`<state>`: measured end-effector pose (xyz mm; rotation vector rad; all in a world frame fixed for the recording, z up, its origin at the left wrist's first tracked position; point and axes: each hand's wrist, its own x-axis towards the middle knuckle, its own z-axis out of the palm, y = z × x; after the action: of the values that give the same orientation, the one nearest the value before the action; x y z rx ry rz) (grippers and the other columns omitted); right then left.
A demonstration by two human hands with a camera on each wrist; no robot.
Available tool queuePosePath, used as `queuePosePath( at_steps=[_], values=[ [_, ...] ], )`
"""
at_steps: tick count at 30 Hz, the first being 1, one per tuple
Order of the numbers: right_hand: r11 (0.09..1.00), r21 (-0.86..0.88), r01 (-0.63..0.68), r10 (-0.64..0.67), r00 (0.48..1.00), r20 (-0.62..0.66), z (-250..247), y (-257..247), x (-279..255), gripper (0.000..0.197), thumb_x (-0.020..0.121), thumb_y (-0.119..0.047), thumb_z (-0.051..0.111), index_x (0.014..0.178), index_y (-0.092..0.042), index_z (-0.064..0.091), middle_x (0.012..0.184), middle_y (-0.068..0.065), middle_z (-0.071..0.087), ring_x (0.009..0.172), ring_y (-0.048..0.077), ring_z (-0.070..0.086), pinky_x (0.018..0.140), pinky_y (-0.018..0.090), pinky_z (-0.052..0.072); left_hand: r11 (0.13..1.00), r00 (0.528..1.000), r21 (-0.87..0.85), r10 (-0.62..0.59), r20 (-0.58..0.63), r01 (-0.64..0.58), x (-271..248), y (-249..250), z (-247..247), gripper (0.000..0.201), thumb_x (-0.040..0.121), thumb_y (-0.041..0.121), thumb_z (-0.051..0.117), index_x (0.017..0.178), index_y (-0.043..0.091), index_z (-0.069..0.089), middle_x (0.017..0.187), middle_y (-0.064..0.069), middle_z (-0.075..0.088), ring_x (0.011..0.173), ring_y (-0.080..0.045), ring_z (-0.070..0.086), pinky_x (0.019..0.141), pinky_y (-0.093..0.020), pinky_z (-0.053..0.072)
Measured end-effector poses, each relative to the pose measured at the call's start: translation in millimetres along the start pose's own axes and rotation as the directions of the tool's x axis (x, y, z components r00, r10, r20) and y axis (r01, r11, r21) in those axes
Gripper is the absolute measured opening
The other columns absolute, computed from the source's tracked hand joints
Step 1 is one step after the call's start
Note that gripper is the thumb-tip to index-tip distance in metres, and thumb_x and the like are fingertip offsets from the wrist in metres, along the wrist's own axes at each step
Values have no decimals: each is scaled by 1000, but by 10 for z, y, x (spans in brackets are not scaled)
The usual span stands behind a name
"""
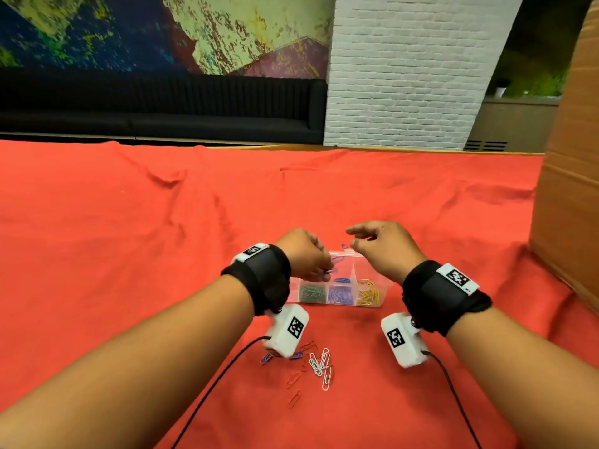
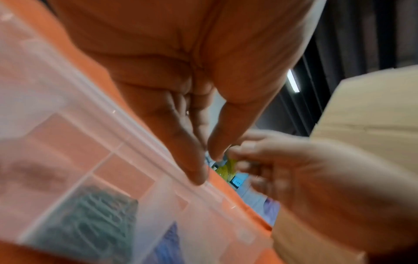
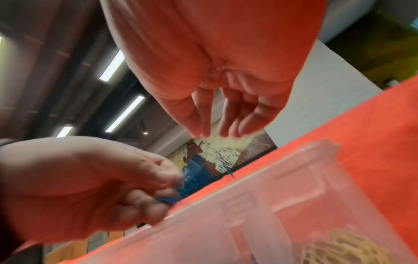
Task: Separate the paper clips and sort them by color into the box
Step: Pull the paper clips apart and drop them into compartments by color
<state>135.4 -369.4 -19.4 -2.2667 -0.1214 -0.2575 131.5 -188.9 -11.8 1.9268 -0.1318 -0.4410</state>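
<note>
A clear compartment box sits on the red cloth, holding green clips, blue clips and yellow clips in separate sections. My left hand hovers over the box's left half and pinches linked blue paper clips; in the right wrist view the left hand grips a blue clip. Above the box's back edge my right hand hangs with relaxed fingers and holds nothing. A small blue clip shows just beyond the box. The left wrist view is blurred.
Loose white clips, red clips and blue clips lie on the cloth near me, under the wrists. A tall cardboard box stands at the right edge. Two black cables trail back from the wrist cameras.
</note>
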Motion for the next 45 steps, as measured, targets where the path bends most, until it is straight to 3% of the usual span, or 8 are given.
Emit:
queuePosePath(
  at_steps=[8, 13, 23, 28, 33, 36, 40, 45],
  values=[
    [868, -281, 409, -221, 826, 518, -16, -270, -733, 6, 86, -31, 62, 86, -30, 67, 66, -13, 58, 62, 3, 51, 63, 23, 41, 606, 923, 735, 379, 69, -304, -429, -137, -314, 5, 82, 25, 63, 83, 22, 66, 68, 10, 68, 61, -8, 64, 62, -23, 51],
    [787, -332, 521, -164, 694, 701, 366, -299, -836, 17, 85, -34, 59, 99, -31, 69, 88, -9, 67, 80, 12, 61, 74, 30, 53, 282, 975, 934, 16, 223, -219, -824, -621, -274, 31, 76, 49, 68, 95, 24, 68, 90, 6, 70, 82, -18, 64, 69, -26, 48],
    [705, -360, 611, -97, 586, 805, 763, -425, -851, 3, 84, -24, 56, 83, -23, 59, 81, -3, 59, 73, 22, 53, 63, 27, 38, 377, 978, 905, 5, 210, -197, -890, -774, -329, 19, 84, 27, 51, 89, 17, 67, 88, -2, 72, 78, -22, 64, 67, -25, 45],
    [843, -350, 408, -186, 833, 521, 289, -319, -391, 5, 79, -20, 58, 79, -25, 56, 73, -9, 58, 73, 17, 58, 67, 30, 48, 860, 990, 491, 111, 84, -139, -546, -361, -483, 10, 84, 8, 60, 78, 12, 67, 68, -7, 71, 55, -13, 62, 53, -23, 53],
    [857, -407, 315, -146, 907, 395, -22, -82, -30, 4, 83, -27, 67, 82, -24, 65, 80, -7, 66, 74, 15, 59, 67, 27, 44, 967, 983, 187, 181, -38, -171, -128, -29, -209, 6, 90, 6, 64, 89, 1, 66, 73, -13, 68, 59, -17, 63, 51, -23, 54],
    [867, -419, 268, -117, 929, 351, -187, -34, 191, 9, 88, -29, 65, 92, -23, 70, 89, -4, 69, 80, 15, 61, 72, 27, 45, 892, 970, 407, 237, -54, -196, 26, -30, -140, 13, 90, 19, 64, 93, 8, 71, 84, -10, 73, 77, -28, 69, 67, -33, 57],
    [766, -587, 262, -10, 918, 396, -399, 10, 602, 14, 89, -25, 58, 95, -23, 70, 99, -1, 71, 94, 23, 63, 84, 33, 50, 414, 908, 904, 411, -84, -103, -86, -224, -367, 57, 81, 68, 55, 123, 30, 60, 126, 0, 59, 120, -24, 50, 99, -39, 43],
    [632, -707, 317, 116, 864, 490, -169, -89, 983, 21, 90, -20, 52, 101, -19, 70, 103, 2, 70, 94, 26, 62, 79, 30, 47, 437, 999, 899, 25, -35, 20, -196, -619, -642, 111, 68, 92, 28, 155, 25, 9, 165, 0, -4, 152, -27, -5, 119, -55, 13]
  ],
)
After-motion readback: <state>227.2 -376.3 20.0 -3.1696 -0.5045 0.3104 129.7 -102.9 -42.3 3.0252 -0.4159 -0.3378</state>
